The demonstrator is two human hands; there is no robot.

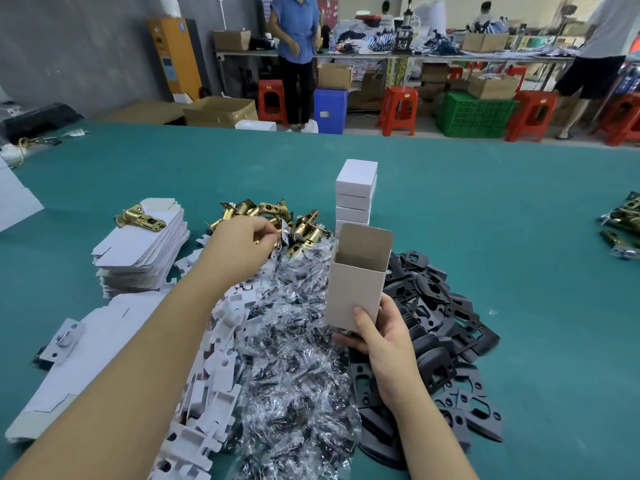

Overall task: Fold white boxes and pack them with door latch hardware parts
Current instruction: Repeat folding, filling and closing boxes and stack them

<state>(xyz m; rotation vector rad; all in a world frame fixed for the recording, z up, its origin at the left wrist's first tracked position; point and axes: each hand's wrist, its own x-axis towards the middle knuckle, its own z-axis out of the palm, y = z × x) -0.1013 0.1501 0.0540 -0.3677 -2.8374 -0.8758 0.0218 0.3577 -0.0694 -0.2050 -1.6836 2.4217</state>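
open box: (358, 277) folded up, top flap raised, mouth open, inside looks empty as far as visible; held upright above the bagged screws and black plates, just in front of the finished stack
right hand: (377, 336) grasping the open box at its lower end, thumb on the near face, fingers wrapped behind
left hand: (247, 239) reached out to the brass latch pile, fingertips pinched on a small part at the pile's near edge (which piece exactly is too blurred to tell)
brass latches: (277, 220) loose heap, far centre of the desk, touching the screw bags
finished stack: (356, 194) about four closed white boxes stacked upright behind the open box (done, judging by shut lids)
flat box blanks: (142, 247) thick pile on the left, one brass latch (140, 218) lying on top; many boxes left to fold
more blanks: (86, 358) larger flat sheets near left, a silver plate (64, 336) resting on them
white card inserts: (221, 341) strewn row along the left edge of the screw bags
screw bags: (294, 358) big heap of clear packets, centre near
black plates: (436, 327) heap on the right of the bags, plenty unused
second hardware pile: (623, 220) far right edge of the desk, well apart
desk: (485, 202) green cover
progress: early; a few boxes packed, current box folded but not filled, first part being picked (my read)
left to do: fill this box with latch, plate, screws, insert; close flap; add to stack; repeat for the blanks
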